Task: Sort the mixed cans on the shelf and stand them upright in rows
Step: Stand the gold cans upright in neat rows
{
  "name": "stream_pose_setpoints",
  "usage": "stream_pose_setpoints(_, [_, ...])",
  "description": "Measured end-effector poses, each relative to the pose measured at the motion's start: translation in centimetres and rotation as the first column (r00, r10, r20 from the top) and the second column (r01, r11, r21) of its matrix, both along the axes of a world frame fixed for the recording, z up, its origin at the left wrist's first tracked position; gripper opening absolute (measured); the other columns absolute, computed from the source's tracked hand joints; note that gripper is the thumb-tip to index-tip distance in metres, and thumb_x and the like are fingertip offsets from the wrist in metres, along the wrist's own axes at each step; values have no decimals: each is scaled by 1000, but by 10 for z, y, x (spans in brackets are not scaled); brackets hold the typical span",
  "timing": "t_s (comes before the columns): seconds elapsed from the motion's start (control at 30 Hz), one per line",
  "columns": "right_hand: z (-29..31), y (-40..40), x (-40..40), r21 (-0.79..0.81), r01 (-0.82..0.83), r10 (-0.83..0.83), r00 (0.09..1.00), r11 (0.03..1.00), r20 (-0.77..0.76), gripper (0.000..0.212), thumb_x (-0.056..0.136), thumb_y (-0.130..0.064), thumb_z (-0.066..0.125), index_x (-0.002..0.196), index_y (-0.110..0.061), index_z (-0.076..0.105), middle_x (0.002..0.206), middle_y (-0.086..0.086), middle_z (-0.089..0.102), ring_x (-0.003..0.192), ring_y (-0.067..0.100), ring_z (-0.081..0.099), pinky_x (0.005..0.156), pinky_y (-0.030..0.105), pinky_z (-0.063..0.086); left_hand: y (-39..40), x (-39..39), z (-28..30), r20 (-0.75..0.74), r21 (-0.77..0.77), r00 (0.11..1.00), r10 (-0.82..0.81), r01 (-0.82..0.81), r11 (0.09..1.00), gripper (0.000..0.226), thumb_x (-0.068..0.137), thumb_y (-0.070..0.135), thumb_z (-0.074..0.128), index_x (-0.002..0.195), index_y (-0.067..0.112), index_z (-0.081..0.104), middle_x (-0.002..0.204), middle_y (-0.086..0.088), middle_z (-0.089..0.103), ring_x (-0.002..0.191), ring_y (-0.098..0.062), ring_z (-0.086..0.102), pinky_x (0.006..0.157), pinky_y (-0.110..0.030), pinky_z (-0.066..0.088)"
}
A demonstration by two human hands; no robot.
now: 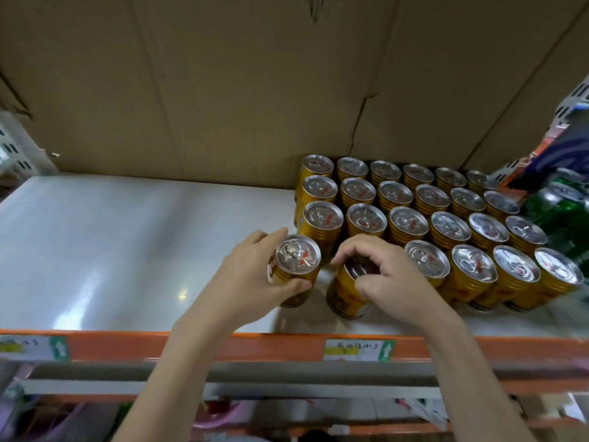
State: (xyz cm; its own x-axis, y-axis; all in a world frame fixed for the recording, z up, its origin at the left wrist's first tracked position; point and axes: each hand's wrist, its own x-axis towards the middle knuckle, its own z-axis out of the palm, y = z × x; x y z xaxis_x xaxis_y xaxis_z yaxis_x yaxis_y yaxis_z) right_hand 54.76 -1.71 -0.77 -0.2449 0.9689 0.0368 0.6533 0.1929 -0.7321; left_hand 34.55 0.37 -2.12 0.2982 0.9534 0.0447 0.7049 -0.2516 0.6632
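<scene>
On the white shelf [127, 237], gold cans [411, 205] stand upright in rows at the right, against a cardboard wall [223, 84]. The left hand [251, 269] wraps its fingers and thumb around one gold can [294, 266] at the near left end of the block; its base is hidden behind the hand. The right hand [379, 275] curls its fingers over the top of a neighbouring can [347, 291], covering most of its lid. Green cans [561, 208] at the far right are blurred and cut off by the frame edge. A label [358, 349] on the orange rail [191, 346] is illegible.
</scene>
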Motion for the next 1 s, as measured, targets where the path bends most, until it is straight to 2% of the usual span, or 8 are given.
stream_pose_setpoints(0.1, [-1, 1, 0, 71, -5, 5, 1000, 997, 5, 20, 66, -15, 53, 77, -28, 64, 87, -12, 62, 88, 3, 55, 72, 10, 40, 0, -2, 1, 21, 15, 1000, 3, -3, 1000, 75, 73, 40, 74, 138, 24, 42, 126, 3, 52, 109, -14, 53, 91, -34, 49])
stream_pose_setpoints(0.2, [-3, 1, 0, 136, 7, -13, 999, 991, 46, 11, 78, -33, 63, 84, -25, 67, 87, -15, 63, 90, 2, 56, 75, 10, 43, -2, -1, 0, 24, 28, 1000, 10, -11, 1000, 74, 73, 41, 74, 137, 24, 43, 125, 3, 54, 108, -14, 53, 91, -34, 49])
stream_pose_setpoints(0.33, [-10, -5, 4, 260, 76, -131, 971, 962, 200, 55, 73, -56, 68, 117, -25, 59, 115, -17, 52, 109, -4, 45, 90, 6, 31, -2, 1, 0, 27, 25, 999, 22, -23, 999, 76, 73, 42, 74, 139, 23, 41, 126, 3, 53, 109, -14, 53, 92, -34, 49])
stream_pose_setpoints(0.47, [-11, -20, 12, 306, 174, -281, 893, 936, 351, 81, 65, -73, 52, 128, -23, 49, 119, -8, 45, 109, 1, 35, 89, 18, 29, -6, 5, -1, 39, 21, 998, 53, -54, 998, 77, 74, 39, 74, 140, 20, 40, 127, 0, 52, 112, -17, 52, 94, -36, 48])
stream_pose_setpoints(0.57, [-9, -23, 12, 302, 203, -315, 865, 932, 391, 82, 63, -71, 56, 128, -21, 48, 117, -6, 46, 112, 9, 37, 89, 20, 27, -10, 11, -1, 42, 28, 998, 51, -52, 998, 73, 76, 38, 73, 139, 21, 40, 129, 2, 49, 113, -16, 49, 96, -31, 46])
stream_pose_setpoints(0.73, [-3, -18, 16, 206, 148, -216, 907, 967, 361, 74, 74, -51, 68, 137, -26, 39, 132, -13, 41, 122, 3, 35, 94, 16, 27, -20, 27, -2, 88, 22, 996, 17, -19, 1000, 69, 81, 35, 69, 139, 28, 34, 130, 9, 44, 103, -2, 39, 85, -11, 31])
stream_pose_setpoints(0.87, [-4, -11, 22, 203, 105, -177, 909, 974, 378, 69, 79, -43, 68, 138, -22, 40, 139, -9, 41, 127, 6, 34, 102, 21, 27, -21, 38, -8, 131, 3, 990, 55, -56, 998, 67, 83, 31, 67, 140, 27, 32, 136, 9, 43, 121, -8, 41, 87, -11, 28])
stream_pose_setpoints(1.0, [-7, -11, 30, 217, 127, -201, 910, 968, 363, 63, 80, -42, 67, 136, -21, 44, 139, -10, 40, 127, 5, 33, 100, 17, 23, -16, 46, -13, 135, 3, 991, 17, -18, 1000, 71, 85, 30, 65, 145, 25, 27, 141, 8, 41, 126, -11, 41, 102, -22, 36])
